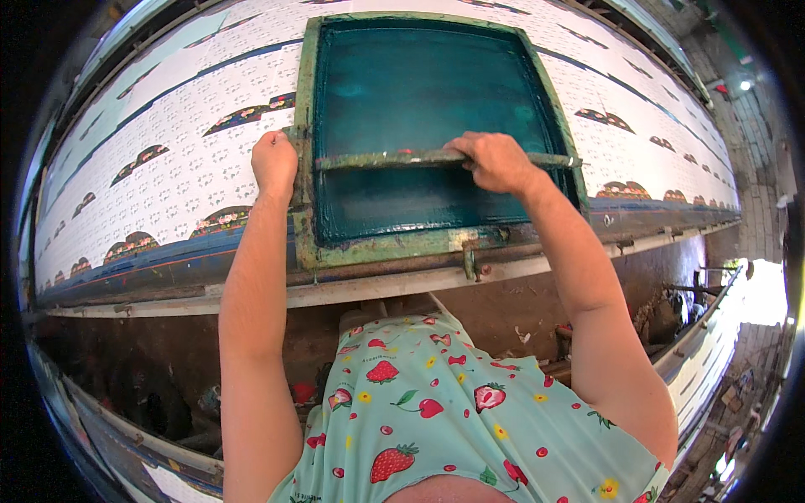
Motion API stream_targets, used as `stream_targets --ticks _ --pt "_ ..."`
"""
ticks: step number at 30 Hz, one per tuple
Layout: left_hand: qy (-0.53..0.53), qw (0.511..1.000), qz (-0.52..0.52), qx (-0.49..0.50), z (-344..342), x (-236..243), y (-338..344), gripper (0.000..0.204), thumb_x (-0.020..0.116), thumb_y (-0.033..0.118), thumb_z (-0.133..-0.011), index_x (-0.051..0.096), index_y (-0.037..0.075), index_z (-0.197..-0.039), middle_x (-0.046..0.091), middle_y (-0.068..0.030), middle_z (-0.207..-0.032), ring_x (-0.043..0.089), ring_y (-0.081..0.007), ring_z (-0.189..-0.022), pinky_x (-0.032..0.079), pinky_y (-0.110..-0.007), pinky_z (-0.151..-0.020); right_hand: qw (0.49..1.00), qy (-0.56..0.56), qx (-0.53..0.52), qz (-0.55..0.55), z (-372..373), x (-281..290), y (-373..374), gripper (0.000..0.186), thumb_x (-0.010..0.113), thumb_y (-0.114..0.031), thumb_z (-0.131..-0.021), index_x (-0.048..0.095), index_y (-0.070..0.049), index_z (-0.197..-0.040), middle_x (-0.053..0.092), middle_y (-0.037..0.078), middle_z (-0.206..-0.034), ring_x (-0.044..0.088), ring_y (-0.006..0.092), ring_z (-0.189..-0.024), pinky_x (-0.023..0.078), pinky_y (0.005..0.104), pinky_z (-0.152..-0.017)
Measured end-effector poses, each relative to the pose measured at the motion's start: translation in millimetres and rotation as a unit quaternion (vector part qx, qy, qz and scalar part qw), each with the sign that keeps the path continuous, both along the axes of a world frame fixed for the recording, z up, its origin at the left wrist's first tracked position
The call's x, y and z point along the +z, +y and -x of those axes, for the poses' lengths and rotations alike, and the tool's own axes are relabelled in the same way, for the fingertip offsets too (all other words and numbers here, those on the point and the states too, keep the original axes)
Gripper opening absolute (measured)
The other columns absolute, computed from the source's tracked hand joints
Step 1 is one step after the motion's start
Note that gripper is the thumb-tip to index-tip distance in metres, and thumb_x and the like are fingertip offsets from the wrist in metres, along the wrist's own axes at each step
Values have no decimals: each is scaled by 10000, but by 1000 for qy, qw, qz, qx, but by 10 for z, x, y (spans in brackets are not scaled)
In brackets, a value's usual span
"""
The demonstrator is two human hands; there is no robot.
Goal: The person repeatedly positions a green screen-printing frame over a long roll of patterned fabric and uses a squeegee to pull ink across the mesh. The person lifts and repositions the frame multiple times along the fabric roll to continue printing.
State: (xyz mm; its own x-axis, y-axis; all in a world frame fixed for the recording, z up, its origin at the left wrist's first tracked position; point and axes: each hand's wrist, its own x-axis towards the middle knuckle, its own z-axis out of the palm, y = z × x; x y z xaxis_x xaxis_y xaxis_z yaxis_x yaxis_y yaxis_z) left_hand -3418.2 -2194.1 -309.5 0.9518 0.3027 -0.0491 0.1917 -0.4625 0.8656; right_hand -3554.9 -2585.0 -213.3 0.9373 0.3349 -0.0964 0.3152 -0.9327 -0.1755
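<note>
A screen printing frame (pixel 436 246) with worn green-painted rails lies on the long fabric-covered table. Its mesh (pixel 419 92) is coated with wet-looking dark teal ink. Across the mesh, nearer its front side, a long squeegee (pixel 377 159) spans almost from rail to rail. My right hand (pixel 495 162) is wrapped around the squeegee bar, right of its middle. At the frame's left rail, my left hand (pixel 275 163) is closed in a fist on what looks like a side handle, mostly hidden by the fingers.
White patterned fabric (pixel 168 126) with dark floral arcs stretches along the table on both sides. A metal rail (pixel 184 306) runs along the table's front edge, with a small metal fitting (pixel 470 261) beside the frame. Behind me, another long table (pixel 713 360) stands across the aisle.
</note>
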Motion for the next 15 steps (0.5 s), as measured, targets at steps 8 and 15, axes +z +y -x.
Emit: stream_targets --ticks 8,15 --pt "-10 999 -30 -2 -74 -90 9 324 615 271 -1073 810 37 -1186 814 -256 -1155 762 -467 -1112 573 -537 -975 999 -29 0 -27 976 62 295 402 799 -129 -909 781 -163 -1309 784 130 -1135 757 386 -1095 613 529 -947" --pt "-30 994 -104 -33 -68 -18 -83 341 562 237 -1031 803 17 -1129 797 -288 -1114 748 -503 -1087 564 -555 -967 996 -65 13 -55 1309 -52 243 559 821 -519 -944 787 -115 -1329 732 138 -1228 676 367 -1219 539 504 -1038"
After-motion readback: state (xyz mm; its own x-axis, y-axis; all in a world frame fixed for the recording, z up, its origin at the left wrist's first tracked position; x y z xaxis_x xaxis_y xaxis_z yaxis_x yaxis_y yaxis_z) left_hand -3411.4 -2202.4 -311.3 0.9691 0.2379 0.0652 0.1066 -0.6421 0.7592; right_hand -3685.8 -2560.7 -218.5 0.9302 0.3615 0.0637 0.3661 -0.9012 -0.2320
